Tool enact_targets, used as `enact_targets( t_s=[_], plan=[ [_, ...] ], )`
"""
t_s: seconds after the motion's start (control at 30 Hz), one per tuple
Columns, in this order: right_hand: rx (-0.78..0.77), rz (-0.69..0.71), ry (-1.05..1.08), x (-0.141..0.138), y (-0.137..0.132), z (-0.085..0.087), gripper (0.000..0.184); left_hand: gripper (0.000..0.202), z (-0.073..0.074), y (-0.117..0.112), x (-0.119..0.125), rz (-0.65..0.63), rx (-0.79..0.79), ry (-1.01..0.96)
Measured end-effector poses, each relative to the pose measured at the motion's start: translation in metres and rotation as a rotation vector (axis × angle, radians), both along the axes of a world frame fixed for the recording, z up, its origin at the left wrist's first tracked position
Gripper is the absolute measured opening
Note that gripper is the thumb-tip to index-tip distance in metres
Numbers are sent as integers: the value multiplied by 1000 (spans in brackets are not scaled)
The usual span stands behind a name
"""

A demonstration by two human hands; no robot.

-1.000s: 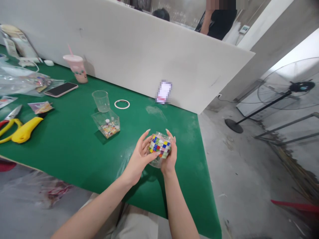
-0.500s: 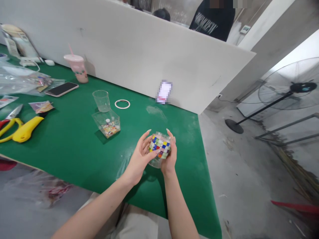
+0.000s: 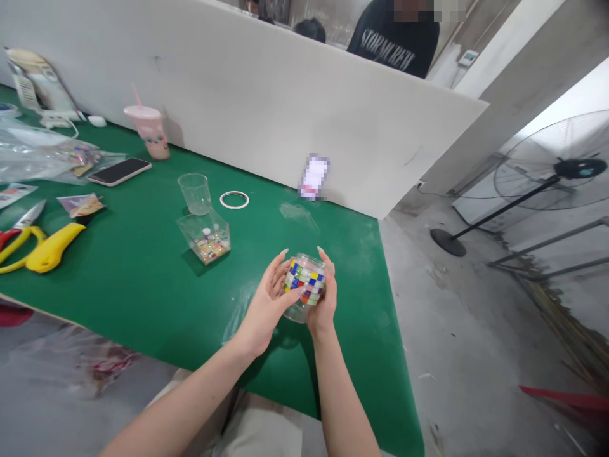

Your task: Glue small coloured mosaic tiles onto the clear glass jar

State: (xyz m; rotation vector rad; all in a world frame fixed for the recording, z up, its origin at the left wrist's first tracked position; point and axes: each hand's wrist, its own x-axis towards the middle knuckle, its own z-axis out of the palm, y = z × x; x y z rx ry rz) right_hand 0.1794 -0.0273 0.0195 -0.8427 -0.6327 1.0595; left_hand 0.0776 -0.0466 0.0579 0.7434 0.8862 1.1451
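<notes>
Above the green table [image 3: 157, 292], left hand [image 3: 266, 304] and right hand [image 3: 326, 308] clasp a tiled jar [image 3: 311, 278].

The left hand [image 3: 264, 306] and the right hand [image 3: 325, 306] hold a clear jar [image 3: 311, 279] covered partly in coloured square tiles, above the green table [image 3: 143, 273]. Further left, an open clear container [image 3: 194, 232] of small pieces sits just before a clear cup [image 3: 195, 194], near a white ring [image 3: 235, 207].
</notes>
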Motion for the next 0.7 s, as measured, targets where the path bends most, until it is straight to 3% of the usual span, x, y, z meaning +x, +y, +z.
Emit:
enact_targets(
  t_s=[0.7],
  plan=[
    [-25, -37, -22, 0, 0, -2, 41, 77, -4, -2, -3, -30, -10, -42]
  ],
)
